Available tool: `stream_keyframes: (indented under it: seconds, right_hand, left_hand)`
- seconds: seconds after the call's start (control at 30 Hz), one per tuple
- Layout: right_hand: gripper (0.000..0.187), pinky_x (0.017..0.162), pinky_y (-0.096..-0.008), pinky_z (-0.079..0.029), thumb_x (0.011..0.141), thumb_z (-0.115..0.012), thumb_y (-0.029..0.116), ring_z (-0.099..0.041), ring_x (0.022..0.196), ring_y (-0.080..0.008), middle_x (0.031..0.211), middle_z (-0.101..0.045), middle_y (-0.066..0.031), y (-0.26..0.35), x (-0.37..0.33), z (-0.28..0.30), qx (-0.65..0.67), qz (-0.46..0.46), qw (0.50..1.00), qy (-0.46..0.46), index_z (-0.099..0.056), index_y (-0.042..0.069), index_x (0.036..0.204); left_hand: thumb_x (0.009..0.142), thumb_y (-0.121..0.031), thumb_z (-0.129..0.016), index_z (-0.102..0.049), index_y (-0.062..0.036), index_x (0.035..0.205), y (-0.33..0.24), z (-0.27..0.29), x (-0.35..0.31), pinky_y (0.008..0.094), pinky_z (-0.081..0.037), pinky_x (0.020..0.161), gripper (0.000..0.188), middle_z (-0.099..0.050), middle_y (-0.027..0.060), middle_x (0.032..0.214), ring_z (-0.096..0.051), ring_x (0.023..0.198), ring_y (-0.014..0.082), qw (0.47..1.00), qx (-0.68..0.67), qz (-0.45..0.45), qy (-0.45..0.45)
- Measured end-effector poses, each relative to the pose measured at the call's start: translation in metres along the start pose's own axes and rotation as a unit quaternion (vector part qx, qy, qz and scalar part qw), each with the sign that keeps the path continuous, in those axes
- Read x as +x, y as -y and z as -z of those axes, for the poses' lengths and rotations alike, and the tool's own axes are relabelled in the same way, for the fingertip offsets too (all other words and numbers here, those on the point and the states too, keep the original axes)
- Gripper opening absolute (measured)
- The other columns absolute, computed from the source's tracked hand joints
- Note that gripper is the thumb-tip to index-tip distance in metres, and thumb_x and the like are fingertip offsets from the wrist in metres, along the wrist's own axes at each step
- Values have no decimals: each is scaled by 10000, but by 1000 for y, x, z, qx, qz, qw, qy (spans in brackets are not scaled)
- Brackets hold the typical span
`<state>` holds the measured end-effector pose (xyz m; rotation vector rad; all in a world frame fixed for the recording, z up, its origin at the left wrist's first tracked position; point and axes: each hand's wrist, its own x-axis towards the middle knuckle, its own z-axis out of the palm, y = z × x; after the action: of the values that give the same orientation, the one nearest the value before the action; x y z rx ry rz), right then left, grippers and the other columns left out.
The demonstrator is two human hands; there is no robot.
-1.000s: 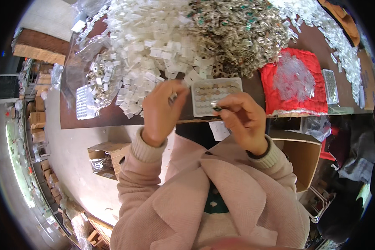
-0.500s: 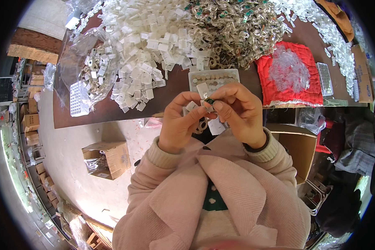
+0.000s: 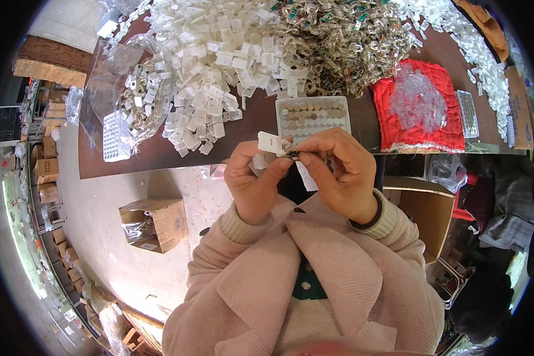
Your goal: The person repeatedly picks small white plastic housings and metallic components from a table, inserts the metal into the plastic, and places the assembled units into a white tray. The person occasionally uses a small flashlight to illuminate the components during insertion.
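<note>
In front of my chest, both hands meet at their fingertips just over the table's near edge. My left hand (image 3: 252, 181) is closed, pinching a small white plastic case (image 3: 269, 143) that stands out above the thumb. With thumb and forefinger pressed together, my right hand (image 3: 341, 175) grips a tiny dark part (image 3: 291, 153) next to the case; fingers cover most of it. A white slip (image 3: 307, 177) shows below the fingertips. Right behind the hands lies a clear tray (image 3: 312, 114) with rows of brown and pale round discs.
Heaped on the brown table (image 3: 142, 161) are white plastic cases (image 3: 204, 89) and a tangle of wired clear parts (image 3: 344, 44). A red cloth (image 3: 418, 107) bears clear thin pieces. Bagged parts (image 3: 139, 98) lie left. Cardboard boxes (image 3: 171, 222) stand below.
The white case has shifted left and now shows its broad face. The small green board seen between the fingertips now appears dark and mostly covered. My left hand sits slightly farther left.
</note>
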<state>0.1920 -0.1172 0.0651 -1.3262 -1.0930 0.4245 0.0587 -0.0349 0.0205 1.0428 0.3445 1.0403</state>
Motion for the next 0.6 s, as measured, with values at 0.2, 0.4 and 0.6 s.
stream_keyframes:
  seconds: [0.2, 0.4, 0.6]
  right_hand:
    - [167, 599, -237, -476, 842, -678, -73, -610, 705, -114, 900, -670, -80, -3, -3, -2, 41, -28, 999, -12, -695, 4, 989]
    - [147, 607, -228, -479, 852, -678, -62, -610, 692, -94, 899, -668, -76, -3, -3, -4, 109, -91, 990, -22, -697, -8, 988]
    - [168, 627, -225, -483, 846, -683, -70, -620, 723, -95, 906, -679, -78, -2, 0, 2, 44, -53, 997, 28, -710, -3, 997]
  left_hand:
    - [856, 119, -689, -581, -12, 1113, 1, 4, 0, 295, -547, 882, 308, -695, 147, 1129, -661, 1013, 161, 999, 33, -27, 16]
    - [844, 115, -706, -571, -9, 1109, 3, 5, 0, 294, -544, 880, 323, -696, 153, 1117, -663, 1013, 167, 998, 49, -42, 24]
    - [842, 117, -704, -587, -2, 1088, 2, 8, 2, 276, -538, 852, 297, -703, 134, 1088, -657, 959, 137, 995, 87, -44, 20]
